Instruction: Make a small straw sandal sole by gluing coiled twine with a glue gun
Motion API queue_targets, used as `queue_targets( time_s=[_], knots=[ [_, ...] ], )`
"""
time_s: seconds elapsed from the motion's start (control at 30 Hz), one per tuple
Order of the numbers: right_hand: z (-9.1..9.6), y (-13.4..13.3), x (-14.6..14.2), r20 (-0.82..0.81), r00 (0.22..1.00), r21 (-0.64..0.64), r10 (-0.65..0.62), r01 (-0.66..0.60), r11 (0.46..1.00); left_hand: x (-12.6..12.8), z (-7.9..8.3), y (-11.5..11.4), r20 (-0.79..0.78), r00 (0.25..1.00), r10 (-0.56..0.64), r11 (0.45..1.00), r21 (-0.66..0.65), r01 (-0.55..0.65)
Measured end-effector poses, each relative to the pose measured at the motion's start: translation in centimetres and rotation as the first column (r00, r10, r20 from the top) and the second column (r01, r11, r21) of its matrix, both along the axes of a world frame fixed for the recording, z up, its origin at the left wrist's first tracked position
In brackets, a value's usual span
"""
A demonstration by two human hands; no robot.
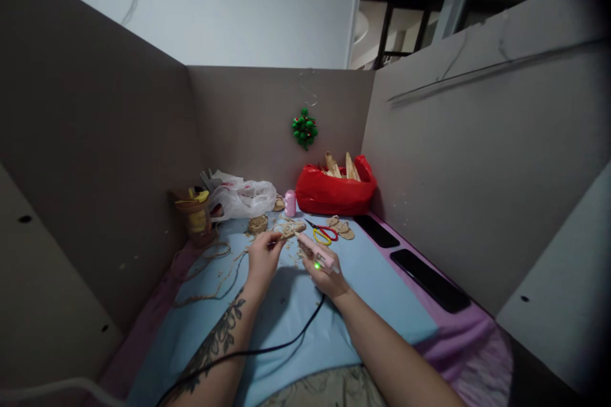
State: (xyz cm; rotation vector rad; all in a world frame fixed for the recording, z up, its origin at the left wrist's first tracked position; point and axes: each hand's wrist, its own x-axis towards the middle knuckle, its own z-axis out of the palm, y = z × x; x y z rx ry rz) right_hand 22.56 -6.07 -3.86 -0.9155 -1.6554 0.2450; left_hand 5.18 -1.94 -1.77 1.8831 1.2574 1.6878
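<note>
My right hand [327, 276] is wrapped round a pink hot glue gun [316, 250] with a green light lit and a black cord trailing toward me. Its nozzle points at a small tan braided piece [293, 229], which looks like a miniature sandal sole. My left hand [265, 253] pinches the near left end of that piece between thumb and fingers. Scissors [326, 234] with red and yellow handles lie just beyond the glue gun. A pair of small tan sandals [340, 227] rests to their right. Behind my left hand sits a coil of braided cord [258, 224].
A loose braided strand [214, 292] runs across the blue cloth [382, 311] at left. A brown pot [195, 216], white plastic bag [245, 197], pink can [290, 203] and red bag [337, 194] of dried husks line the back. Two phones [429, 280] lie right. Grey panels enclose three sides.
</note>
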Motion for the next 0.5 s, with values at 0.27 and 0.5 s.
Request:
queue_targets(
  time_s=[0.27, 0.5],
  knots=[
    [0.13, -0.17, -0.05, 0.059, 0.998, 0.011, 0.006, -0.006, 1.0, -0.04, -0.1, 0.05, -0.034, 0.999, -0.003, 1.0, 0.019, 0.004],
    [0.03, 0.03, -0.12, 0.074, 0.997, 0.027, 0.004, -0.006, 1.0, -0.01, -0.42, 0.14, -0.041, 0.999, 0.008, 0.999, 0.037, -0.007]
  ],
)
